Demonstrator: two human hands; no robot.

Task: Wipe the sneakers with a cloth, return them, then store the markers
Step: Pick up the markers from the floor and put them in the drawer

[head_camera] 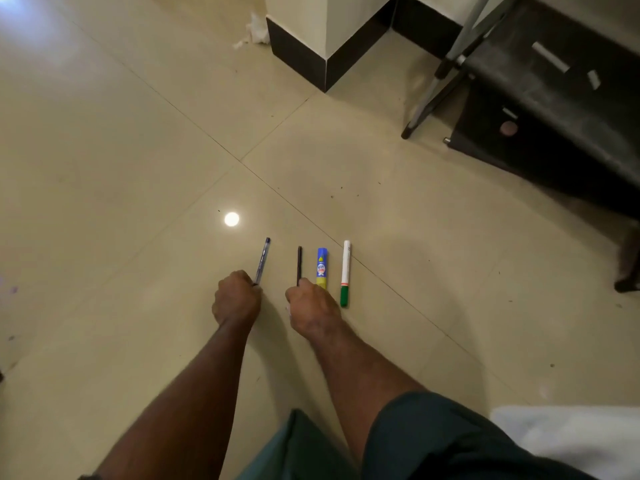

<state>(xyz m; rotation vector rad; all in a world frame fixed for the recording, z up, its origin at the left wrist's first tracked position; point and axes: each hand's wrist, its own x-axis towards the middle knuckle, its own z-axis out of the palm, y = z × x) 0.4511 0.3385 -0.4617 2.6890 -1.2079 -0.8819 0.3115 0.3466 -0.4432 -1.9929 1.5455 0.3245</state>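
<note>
Several writing items lie in a row on the tiled floor. My left hand (237, 299) is closed around the near end of a blue pen (263, 258). My right hand (311, 306) grips the near end of a thin dark pencil (299, 263). Just right of it lies a blue and yellow glue stick (322, 266), touching my right hand's knuckles. A white marker with a green cap (345, 273) lies furthest right, untouched. No sneakers are in view.
A black bench with metal legs (540, 98) stands at the upper right. A wall corner with dark skirting (311, 53) is ahead, with crumpled white tissue (254, 31) beside it. A white cloth (571, 441) lies at the lower right.
</note>
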